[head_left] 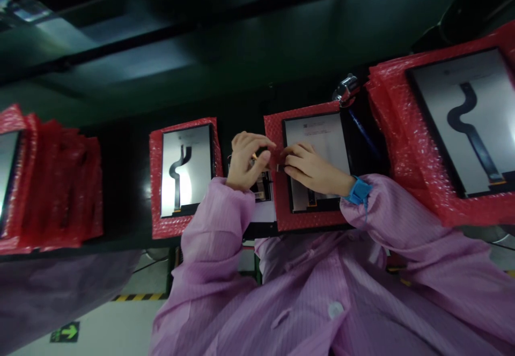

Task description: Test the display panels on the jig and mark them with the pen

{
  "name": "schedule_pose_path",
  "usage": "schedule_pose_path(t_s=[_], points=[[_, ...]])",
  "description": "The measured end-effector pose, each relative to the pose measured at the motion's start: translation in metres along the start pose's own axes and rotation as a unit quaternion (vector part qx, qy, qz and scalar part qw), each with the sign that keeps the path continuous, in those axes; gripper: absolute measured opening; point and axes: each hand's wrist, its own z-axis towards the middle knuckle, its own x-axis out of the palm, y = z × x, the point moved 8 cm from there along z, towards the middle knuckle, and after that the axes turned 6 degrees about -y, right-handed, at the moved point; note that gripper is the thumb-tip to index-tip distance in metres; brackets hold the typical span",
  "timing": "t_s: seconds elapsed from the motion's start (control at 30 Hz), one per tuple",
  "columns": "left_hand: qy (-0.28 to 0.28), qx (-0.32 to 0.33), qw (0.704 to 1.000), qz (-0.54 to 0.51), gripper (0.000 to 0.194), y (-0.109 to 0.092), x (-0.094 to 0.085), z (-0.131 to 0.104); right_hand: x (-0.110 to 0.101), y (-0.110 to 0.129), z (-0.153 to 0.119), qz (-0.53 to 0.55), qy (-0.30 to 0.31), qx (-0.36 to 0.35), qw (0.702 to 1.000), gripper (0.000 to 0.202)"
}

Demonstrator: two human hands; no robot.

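My left hand (246,158) is curled, thumb and index finger bent towards each other at the left edge of a red bubble-wrap sheet (282,214). A small dark piece with a yellowish edge (255,156) shows by its fingers; its kind is unclear. On the sheet lies a display panel (322,131), silvery back up, with a dark flex cable (311,198) partly hidden by my right hand (309,167). That hand rests over the panel, its fingertips drawn together at the panel's left edge. A tiny pale glint is near them; what they pinch is hidden.
Left of me, another panel (197,168) with a curved flex cable lies on bubble wrap. Stacked red bubble wrap (66,184) stands far left. At right is a wrapped pile topped by a panel (436,82). A shiny metal object (346,89) and blue pen-like stick (364,131) lie between.
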Motion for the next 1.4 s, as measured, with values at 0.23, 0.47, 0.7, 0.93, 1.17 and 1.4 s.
schedule_pose_path(t_s=[0.23, 0.47, 0.7, 0.93, 1.17, 1.4], points=[[-0.273, -0.149, 0.946, 0.089, 0.016, -0.010, -0.060, -0.059, -0.038, -0.007, -0.003, -0.017, -0.151, 0.041, 0.987, 0.033], [-0.018, -0.085, 0.952, 0.293, 0.034, -0.039, 0.008, -0.121, -0.069, -0.001, -0.028, -0.110, -0.224, 0.092, 0.964, 0.018], [0.016, -0.056, 0.934, 0.352, 0.037, -0.039, 0.020, -0.124, -0.065, -0.003, -0.103, -0.145, -0.263, 0.199, 0.933, 0.024], [0.029, -0.043, 0.934, 0.353, 0.039, -0.037, 0.022, -0.123, -0.051, -0.016, -0.152, -0.167, -0.233, 0.319, 0.903, 0.045], [-0.084, -0.043, 0.973, 0.211, 0.035, -0.068, 0.023, -0.122, -0.047, -0.019, -0.154, -0.166, -0.241, 0.347, 0.891, 0.052], [-0.102, -0.090, 0.981, 0.138, 0.037, -0.098, 0.058, -0.127, -0.054, -0.034, -0.154, -0.022, -0.295, 0.378, 0.877, 0.039]])
